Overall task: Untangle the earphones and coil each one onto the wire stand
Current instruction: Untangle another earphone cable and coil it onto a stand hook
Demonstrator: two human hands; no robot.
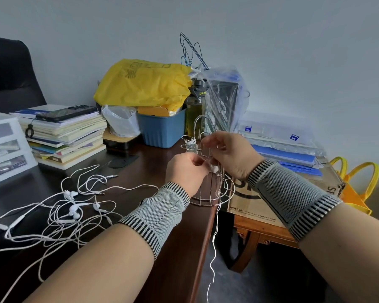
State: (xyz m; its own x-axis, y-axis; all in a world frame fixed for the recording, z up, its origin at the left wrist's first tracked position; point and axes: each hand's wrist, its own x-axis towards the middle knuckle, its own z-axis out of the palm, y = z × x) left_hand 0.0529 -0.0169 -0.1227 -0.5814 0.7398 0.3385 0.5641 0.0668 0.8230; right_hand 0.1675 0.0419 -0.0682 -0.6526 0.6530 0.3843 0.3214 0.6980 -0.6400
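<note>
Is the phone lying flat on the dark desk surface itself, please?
No, the phone lies on top of the stack of books at the desk's far left.

tangled thin earphone cables point(59, 213): white, with white earbuds
round metal wire stand point(210, 193): silvery bare wire
flat wooden counter point(144, 171): very dark brown, reddish-brown along the edge
knitted wrist bands point(160, 213): grey fine mesh weave, black-and-white striped cuffs at both ends
crumpled plastic bag point(140, 84): bright yellow, faint darker print
ribbed plastic tub point(162, 130): blue
tall drink bottle point(196, 106): olive-green, black cap, yellow lettering
cardboard box point(254, 206): tan with black print
fabric tote bag point(357, 189): yellow-orange
wall point(293, 51): pale grey-blue
</note>
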